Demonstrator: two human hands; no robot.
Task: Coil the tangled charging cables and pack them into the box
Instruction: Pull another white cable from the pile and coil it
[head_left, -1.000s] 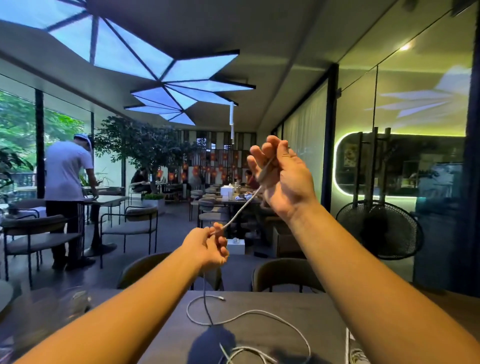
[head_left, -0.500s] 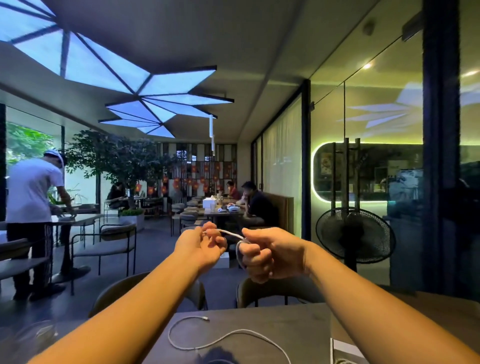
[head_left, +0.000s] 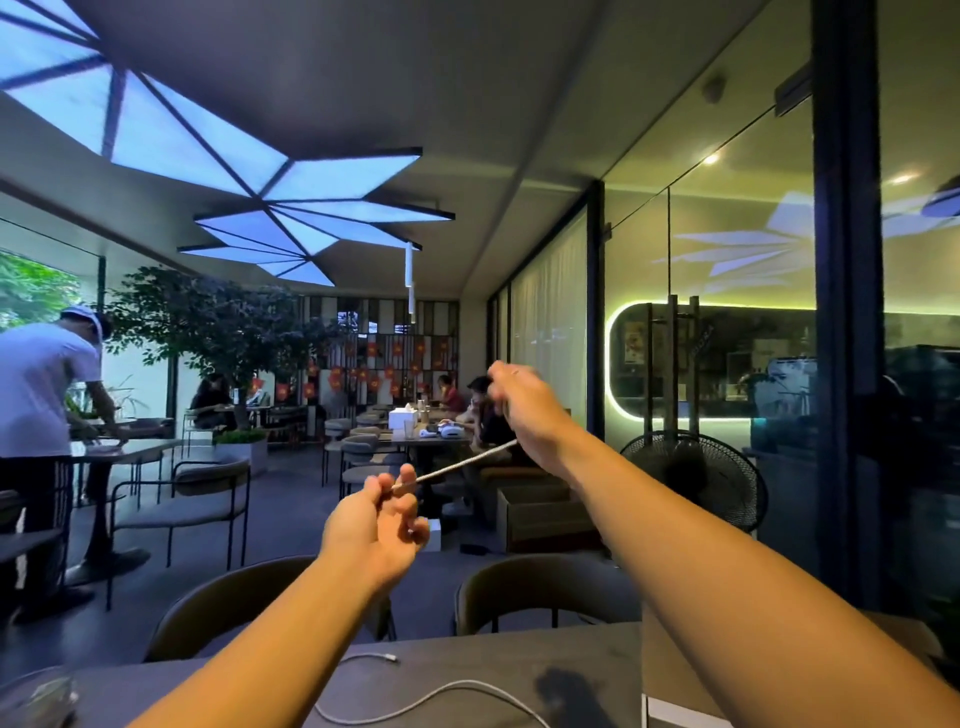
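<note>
Above table (head_left: 493, 670) far edge we stretch cable (head_left: 457, 466) taut: left hand (head_left: 376, 525) pinching, right hand (head_left: 524, 410) curled round it. Likely risk: overpull, left pinch slips, cable drops.

White cable (head_left: 457, 467), dark grey table (head_left: 467, 670)

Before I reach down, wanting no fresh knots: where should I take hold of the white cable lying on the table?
Pinch the cable just behind its plug, from above. That free end lies flat on the table, apart from the nearer loop, so it should lift without snagging.
</note>
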